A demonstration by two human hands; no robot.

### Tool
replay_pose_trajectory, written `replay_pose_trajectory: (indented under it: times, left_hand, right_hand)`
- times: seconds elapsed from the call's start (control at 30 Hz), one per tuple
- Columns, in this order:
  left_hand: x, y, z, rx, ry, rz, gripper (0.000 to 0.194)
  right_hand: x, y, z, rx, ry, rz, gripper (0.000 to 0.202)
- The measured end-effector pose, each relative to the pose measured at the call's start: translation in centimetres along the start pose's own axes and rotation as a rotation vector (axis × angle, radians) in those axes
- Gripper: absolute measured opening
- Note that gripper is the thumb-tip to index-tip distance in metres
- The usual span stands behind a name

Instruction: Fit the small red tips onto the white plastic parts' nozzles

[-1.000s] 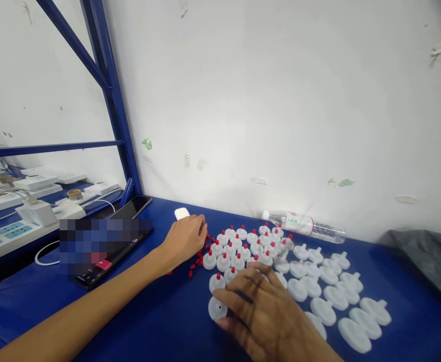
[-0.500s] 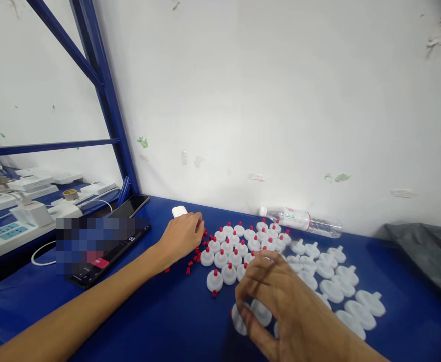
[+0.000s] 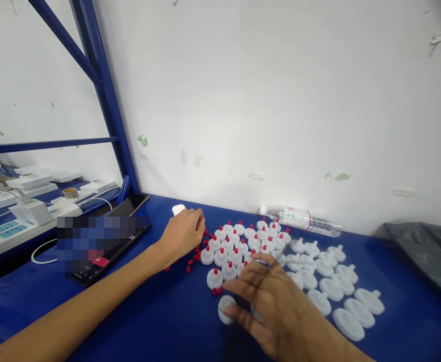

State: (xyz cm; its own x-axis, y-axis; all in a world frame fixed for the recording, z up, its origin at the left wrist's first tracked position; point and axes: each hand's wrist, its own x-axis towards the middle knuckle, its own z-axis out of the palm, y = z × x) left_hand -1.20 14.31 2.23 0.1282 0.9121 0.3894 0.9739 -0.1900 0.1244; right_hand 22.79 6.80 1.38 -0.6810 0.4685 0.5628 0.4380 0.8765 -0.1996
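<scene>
White round pieces with red caps [image 3: 221, 257] stand in a cluster at the middle of the blue table. To their right lie several uncapped white pieces [image 3: 331, 289]. My left hand [image 3: 182, 231] rests with curled fingers at the left of the cluster, over small loose red caps [image 3: 193, 259]; what its fingertips hold is hidden. My right hand [image 3: 258, 296] is in front of the cluster, blurred, thumb and index finger apart. Its thumb tip overlaps a white disc [image 3: 226, 309]; whether they touch is unclear. Two loose red caps [image 3: 216, 291] lie just above that disc.
A clear plastic bottle [image 3: 301, 220] lies along the wall. At left are a phone [image 3: 131, 205], a dark device with a lit screen [image 3: 107, 256], a white case [image 3: 178, 209] and power strips [image 3: 7, 231]. A dark bag [image 3: 427, 251] sits at right.
My right hand has shifted left, and its index finger has stretched out from the thumb. The white disc near it has moved left. A second red cap now lies by the front capped piece.
</scene>
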Motion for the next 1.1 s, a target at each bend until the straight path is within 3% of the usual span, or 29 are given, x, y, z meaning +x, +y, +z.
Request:
replay_pose_trajectory:
  times: [0.17, 0.27, 0.43, 0.63, 0.8, 0.93, 1.1]
  left_hand:
    - [-0.1, 0.4, -0.3, -0.021, 0.054, 0.052, 0.018]
    - [-0.1, 0.5, -0.5, -0.036, 0.075, 0.075, 0.017]
    - [-0.4, 1.0, -0.7, -0.057, 0.100, 0.097, 0.016]
    - [-0.9, 1.5, -1.1, -0.166, 0.228, 0.212, 0.015]
    - [-1.8, 2.7, -1.8, -0.261, 0.306, 0.453, 0.010]
    - [-3.0, 4.0, -2.2, -0.305, 0.245, 0.641, 0.009]
    - [-3.8, 5.0, -2.5, -0.299, 0.099, 0.717, 0.012]
  right_hand:
    - [-0.1, 1.1, -1.1, -0.202, 0.080, 0.206, 0.020]
    - [-0.7, 2.3, -0.7, -0.308, 0.041, 0.352, 0.018]
    - [-1.0, 2.9, 0.7, -0.172, -0.059, 0.441, 0.014]
    - [-0.1, 2.5, -0.5, -0.090, 0.033, 0.437, 0.019]
    - [0.1, 2.5, -0.5, -0.066, 0.069, 0.425, 0.020]
    - [0.1, 2.2, -0.3, -0.119, 0.121, 0.262, 0.019]
    - [0.1, 1.6, -0.4, -0.118, 0.143, 0.129, 0.028]
